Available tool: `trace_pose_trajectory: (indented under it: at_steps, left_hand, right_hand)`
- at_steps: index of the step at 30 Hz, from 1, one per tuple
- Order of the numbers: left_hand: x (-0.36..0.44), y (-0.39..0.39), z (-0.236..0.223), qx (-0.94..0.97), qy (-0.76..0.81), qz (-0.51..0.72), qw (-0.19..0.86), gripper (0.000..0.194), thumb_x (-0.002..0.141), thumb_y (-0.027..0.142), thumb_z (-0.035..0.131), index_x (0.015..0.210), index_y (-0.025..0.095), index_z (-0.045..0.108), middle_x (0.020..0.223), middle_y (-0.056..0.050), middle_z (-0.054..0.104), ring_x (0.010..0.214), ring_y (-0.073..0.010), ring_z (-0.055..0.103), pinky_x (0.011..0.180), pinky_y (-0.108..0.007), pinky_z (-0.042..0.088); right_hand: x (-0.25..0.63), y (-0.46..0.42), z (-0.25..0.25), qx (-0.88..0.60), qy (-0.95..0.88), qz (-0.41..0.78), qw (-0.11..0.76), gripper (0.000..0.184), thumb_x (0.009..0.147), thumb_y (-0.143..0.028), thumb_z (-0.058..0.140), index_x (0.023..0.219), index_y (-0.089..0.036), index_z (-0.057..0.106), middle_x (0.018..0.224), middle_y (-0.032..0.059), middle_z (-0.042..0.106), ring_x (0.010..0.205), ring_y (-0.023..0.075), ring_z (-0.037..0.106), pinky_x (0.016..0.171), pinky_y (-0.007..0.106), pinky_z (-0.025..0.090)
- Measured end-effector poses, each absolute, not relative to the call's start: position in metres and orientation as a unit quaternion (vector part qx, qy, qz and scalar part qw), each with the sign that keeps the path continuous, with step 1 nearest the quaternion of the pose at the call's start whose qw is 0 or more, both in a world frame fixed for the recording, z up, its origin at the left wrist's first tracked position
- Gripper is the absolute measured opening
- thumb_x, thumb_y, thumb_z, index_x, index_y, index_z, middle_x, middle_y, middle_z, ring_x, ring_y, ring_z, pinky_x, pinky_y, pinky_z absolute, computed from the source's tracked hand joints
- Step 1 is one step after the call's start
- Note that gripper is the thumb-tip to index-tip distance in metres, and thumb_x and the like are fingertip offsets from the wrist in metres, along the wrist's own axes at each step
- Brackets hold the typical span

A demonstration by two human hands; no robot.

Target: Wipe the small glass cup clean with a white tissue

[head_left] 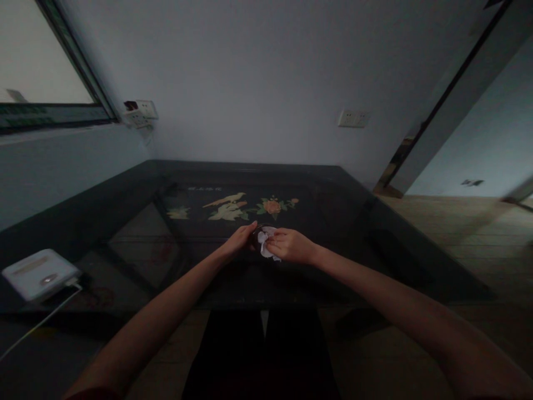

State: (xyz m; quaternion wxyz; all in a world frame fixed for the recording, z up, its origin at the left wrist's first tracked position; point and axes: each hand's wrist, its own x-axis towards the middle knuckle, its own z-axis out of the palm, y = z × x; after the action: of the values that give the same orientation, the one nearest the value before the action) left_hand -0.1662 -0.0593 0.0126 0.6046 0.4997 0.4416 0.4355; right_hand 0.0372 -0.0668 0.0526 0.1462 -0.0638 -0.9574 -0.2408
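Observation:
My left hand [240, 239] grips the left side of a small dark round object [255, 238], its kind too dim to tell. A crumpled white tissue [266, 249] is pinched in the fingers of my right hand [291, 245] and pressed against that object. Part of the tissue hangs down below the fingers. Both hands are close together over the front half of a dark glossy table [333, 222]. Most of the round object is hidden behind the tissue and fingers.
Bird and flower pictures [270, 206] decorate the tabletop beyond my hands. A white box [41, 273] with a white cable [45, 319] sits at the left front. The wall behind carries a double socket [353, 118] and another socket with an adapter [137, 118] in the left corner.

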Motion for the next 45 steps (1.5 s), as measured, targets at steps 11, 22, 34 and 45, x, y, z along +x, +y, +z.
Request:
trace_pose_trajectory:
  at_steps: [11, 22, 34, 45]
  left_hand:
    - [-0.166, -0.054, 0.003, 0.440, 0.413, 0.470, 0.644, 0.042, 0.078, 0.053, 0.058, 0.081, 0.012, 0.066, 0.061, -0.002, 0.062, 0.050, -0.0120, 0.054, 0.045, -0.021, 0.040]
    - [-0.160, -0.059, 0.015, 0.489, 0.451, 0.576, 0.475, 0.042, 0.078, 0.055, 0.055, 0.064, 0.016, 0.053, 0.054, 0.004, 0.047, 0.048, -0.0083, 0.040, 0.045, -0.020, 0.032]
    - [-0.161, -0.058, 0.012, 0.469, 0.406, 0.619, 0.482, 0.037, 0.081, 0.051, 0.055, 0.078, 0.014, 0.062, 0.069, 0.000, 0.060, 0.064, -0.0121, 0.053, 0.058, -0.021, 0.043]
    - [-0.164, -0.058, 0.030, 0.342, 0.329, 0.613, 0.632, 0.042, 0.094, 0.038, 0.034, 0.115, 0.010, 0.058, 0.099, -0.014, 0.070, 0.088, -0.0221, 0.068, 0.079, -0.036, 0.054]
  right_hand:
    - [0.011, -0.082, 0.036, -0.199, -0.937, -0.250, 0.145, 0.049, 0.086, -0.038, 0.057, 0.118, -0.001, 0.056, 0.119, 0.0213, 0.062, 0.116, 0.0277, 0.056, 0.109, 0.041, 0.036]
    - [-0.032, -0.100, 0.041, -0.428, -0.871, -0.186, 0.153, 0.030, 0.089, -0.007, 0.039, 0.111, 0.003, 0.057, 0.105, 0.0249, 0.066, 0.099, 0.0267, 0.063, 0.093, 0.039, 0.045]
    - [-0.023, -0.095, 0.044, -0.465, -0.813, 0.126, 0.328, 0.018, 0.088, -0.023, 0.050, 0.094, -0.016, 0.066, 0.084, 0.0084, 0.071, 0.078, 0.0215, 0.065, 0.072, 0.029, 0.045]
    - [0.025, -0.050, 0.050, -0.297, -0.415, 0.552, 0.660, 0.032, 0.062, -0.034, 0.074, 0.088, -0.019, 0.065, 0.085, 0.0032, 0.073, 0.079, 0.0193, 0.068, 0.078, 0.033, 0.052]
